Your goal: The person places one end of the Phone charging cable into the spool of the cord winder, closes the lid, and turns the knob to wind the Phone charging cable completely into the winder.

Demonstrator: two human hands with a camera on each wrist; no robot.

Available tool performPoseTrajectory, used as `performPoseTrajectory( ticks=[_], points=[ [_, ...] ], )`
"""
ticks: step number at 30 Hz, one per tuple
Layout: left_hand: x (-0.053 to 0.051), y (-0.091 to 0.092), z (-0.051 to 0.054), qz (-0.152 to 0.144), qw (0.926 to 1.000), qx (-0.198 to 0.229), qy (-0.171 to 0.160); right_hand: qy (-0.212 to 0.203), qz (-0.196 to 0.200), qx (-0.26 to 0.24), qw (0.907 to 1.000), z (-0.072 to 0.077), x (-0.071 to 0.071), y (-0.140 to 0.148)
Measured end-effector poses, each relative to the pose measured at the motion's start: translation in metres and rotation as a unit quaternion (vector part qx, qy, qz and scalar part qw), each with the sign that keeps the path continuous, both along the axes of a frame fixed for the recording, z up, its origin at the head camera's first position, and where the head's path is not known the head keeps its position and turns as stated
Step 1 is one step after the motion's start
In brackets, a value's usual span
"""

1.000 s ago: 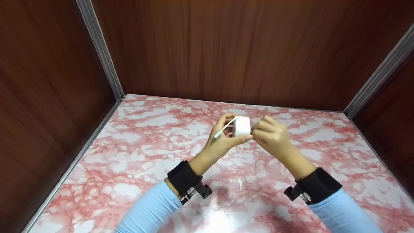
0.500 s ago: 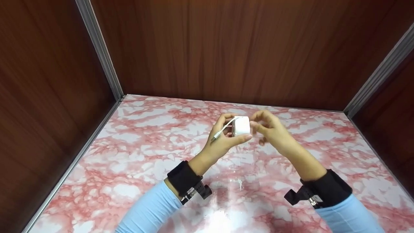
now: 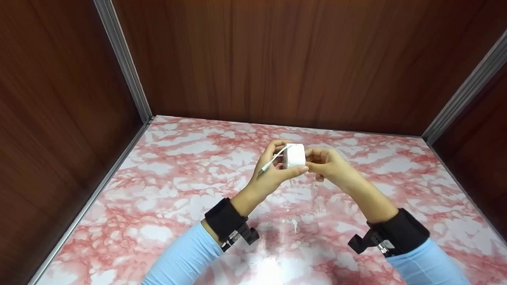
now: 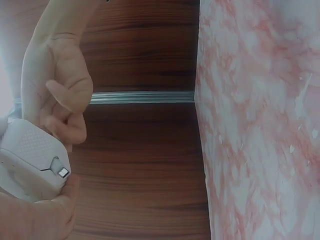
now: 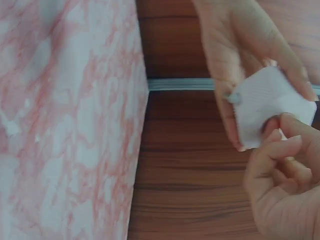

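A white, boxy power bank point(image 3: 295, 155) is held up above the table in my left hand point(image 3: 269, 176), fingers behind it and thumb along its lower edge. A short white cable point(image 3: 279, 153) arches from its top and ends in a connector point(image 3: 264, 168) over the back of that hand. In the left wrist view, a small metal plug point(image 4: 63, 173) sits in a recess at one corner of its ribbed face. My right hand point(image 3: 328, 164) is at the box's right face, curled, with thumb and finger seeming to pinch a small part there; the fingertips hide it.
Beneath both hands lies a red-and-white marbled tabletop point(image 3: 190, 190). Dark wood panels point(image 3: 269, 63) enclose it at the back and both sides, joined by grey metal corner posts point(image 3: 122, 59). Black wrist straps point(image 3: 225, 219) with cameras sit on both forearms.
My right hand has turned and shifted from a fist-like pose beside the box to thumb and fingers at its right face. The left hand and power bank have barely moved.
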State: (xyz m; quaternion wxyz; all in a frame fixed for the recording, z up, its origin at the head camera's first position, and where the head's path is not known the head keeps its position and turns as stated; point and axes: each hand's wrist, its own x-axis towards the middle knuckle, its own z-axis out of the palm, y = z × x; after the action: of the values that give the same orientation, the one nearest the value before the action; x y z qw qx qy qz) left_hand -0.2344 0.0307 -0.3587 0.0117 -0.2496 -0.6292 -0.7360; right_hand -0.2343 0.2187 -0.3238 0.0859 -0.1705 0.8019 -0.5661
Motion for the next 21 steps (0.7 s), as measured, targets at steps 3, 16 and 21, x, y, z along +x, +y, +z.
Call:
performPoseTrajectory(
  ticks=[3,16,21],
  points=[
    [0.000,0.000,0.001,-0.005,1.0000,0.003,0.002,0.132,-0.026,-0.007,0.9908,-0.008,-0.001,-0.001],
    [0.001,0.000,0.001,-0.015,0.9999,0.005,-0.007,0.485,0.007,0.027,0.8743,-0.023,-0.013,0.002],
    [0.001,0.000,0.000,-0.008,0.9999,-0.003,-0.008,0.146,0.059,-0.056,0.9859,-0.010,-0.011,0.014]
  ],
)
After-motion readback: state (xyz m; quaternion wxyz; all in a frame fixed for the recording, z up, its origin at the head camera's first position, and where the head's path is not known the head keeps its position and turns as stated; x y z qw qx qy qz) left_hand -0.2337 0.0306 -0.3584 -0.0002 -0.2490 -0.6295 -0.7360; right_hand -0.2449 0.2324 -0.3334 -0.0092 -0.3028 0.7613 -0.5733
